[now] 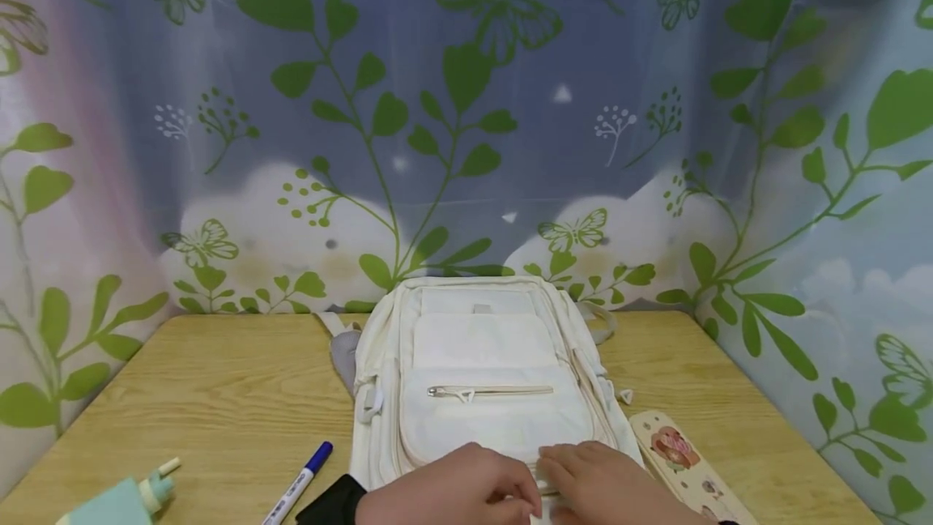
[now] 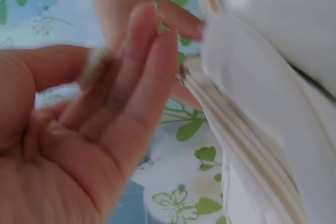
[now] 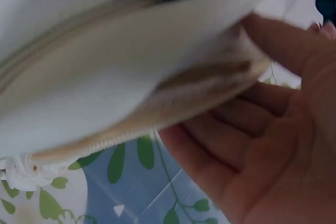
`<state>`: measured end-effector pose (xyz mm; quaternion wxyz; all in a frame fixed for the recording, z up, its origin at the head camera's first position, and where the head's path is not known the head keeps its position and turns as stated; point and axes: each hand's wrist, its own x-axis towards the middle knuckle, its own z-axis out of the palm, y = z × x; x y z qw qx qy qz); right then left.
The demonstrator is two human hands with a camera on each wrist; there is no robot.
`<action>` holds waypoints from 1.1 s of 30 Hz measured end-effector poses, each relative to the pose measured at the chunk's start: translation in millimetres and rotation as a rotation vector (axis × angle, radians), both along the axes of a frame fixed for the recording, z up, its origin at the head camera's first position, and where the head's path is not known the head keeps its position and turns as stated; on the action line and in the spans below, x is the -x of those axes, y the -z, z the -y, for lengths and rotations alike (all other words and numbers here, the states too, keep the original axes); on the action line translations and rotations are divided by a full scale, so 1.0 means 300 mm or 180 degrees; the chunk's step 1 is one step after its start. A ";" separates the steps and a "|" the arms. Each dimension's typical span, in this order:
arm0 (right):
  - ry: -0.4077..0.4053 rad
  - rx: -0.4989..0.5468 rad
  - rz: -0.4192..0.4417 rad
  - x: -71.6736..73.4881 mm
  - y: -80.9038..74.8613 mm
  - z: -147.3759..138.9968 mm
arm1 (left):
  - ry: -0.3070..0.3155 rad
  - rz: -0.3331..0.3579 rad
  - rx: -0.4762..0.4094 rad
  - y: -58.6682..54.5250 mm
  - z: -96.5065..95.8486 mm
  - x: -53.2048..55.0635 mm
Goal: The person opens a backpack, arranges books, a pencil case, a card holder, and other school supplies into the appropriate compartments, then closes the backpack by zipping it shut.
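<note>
Backpack [image 1: 481,428] lies on the tabletop [image 1: 240,379], its near end at our fingers. Our right fingers [image 3: 194,156] grip a zippered edge [image 3: 105,142], thumb against one face and the others against the opposite one; our left fingers [image 2: 144,93] bend near what looks like a metal slider [image 2: 181,74], but we cannot tell whether they pinch anything. We seem to be working at this zip, so we do best to hold the edge taut, keep loose cloth off the teeth and pull in line with the tape. Off-white cloth looks soft and matt, folding beside our left fingers, with finely toothed beige tape. Beyond our fingers, a short front zip [image 1: 510,390] carries a pale triangular pull. A printed, round-ended case [image 1: 674,460] lies right of our right fingers; a slim, blue-capped marker [image 1: 299,483] lies left of our left ones.
</note>
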<state>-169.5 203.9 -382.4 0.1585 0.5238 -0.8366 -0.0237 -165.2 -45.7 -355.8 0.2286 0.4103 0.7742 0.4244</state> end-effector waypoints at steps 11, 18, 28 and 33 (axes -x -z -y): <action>-0.0138 0.0459 -0.0515 0.011 -0.004 0.022 | -0.0487 0.0003 0.0158 0.060 0.165 0.020; -0.0046 0.0666 -0.0326 0.006 -0.013 0.012 | -0.1211 -0.0742 0.0987 -0.103 0.293 -0.046; 0.0132 0.0557 -0.0248 -0.004 -0.023 0.008 | -0.2016 -0.1533 0.1470 -0.056 0.373 0.082; 0.0233 0.0558 -0.0005 -0.001 -0.022 -0.006 | -0.2413 -0.2156 0.1496 -0.018 0.390 0.198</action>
